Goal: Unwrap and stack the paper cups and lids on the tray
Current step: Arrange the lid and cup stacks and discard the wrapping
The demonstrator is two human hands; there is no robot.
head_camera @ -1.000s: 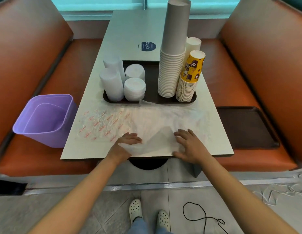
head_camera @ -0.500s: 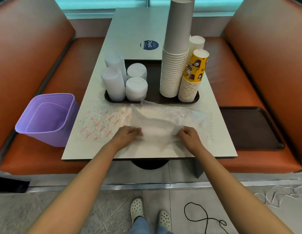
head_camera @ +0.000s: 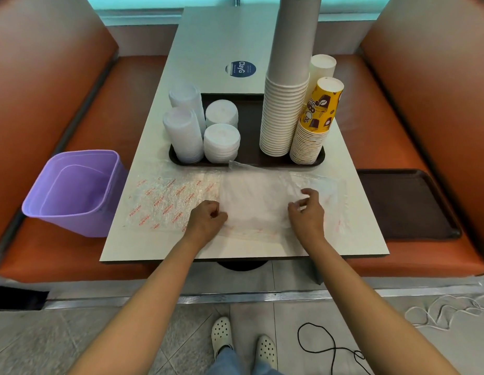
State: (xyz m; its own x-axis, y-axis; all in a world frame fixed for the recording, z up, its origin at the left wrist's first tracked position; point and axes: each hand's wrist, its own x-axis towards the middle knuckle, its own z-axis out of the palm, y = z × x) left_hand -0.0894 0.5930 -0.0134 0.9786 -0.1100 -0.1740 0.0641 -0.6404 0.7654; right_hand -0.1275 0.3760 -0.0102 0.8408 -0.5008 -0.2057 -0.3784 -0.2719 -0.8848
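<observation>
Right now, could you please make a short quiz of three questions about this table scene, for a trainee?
1. True or false: the tall grey cup stack stands on the tray.
2. Which container sits on the bench to the person's left? A) purple bin B) cardboard box C) metal bucket
3. What do the left hand and right hand hold?

Key
1. True.
2. A, the purple bin.
3. The plastic wrapper lying on the table; each hand has a pinching grip on it.

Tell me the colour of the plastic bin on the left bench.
Light purple plastic bin, seen in the head view.
</observation>
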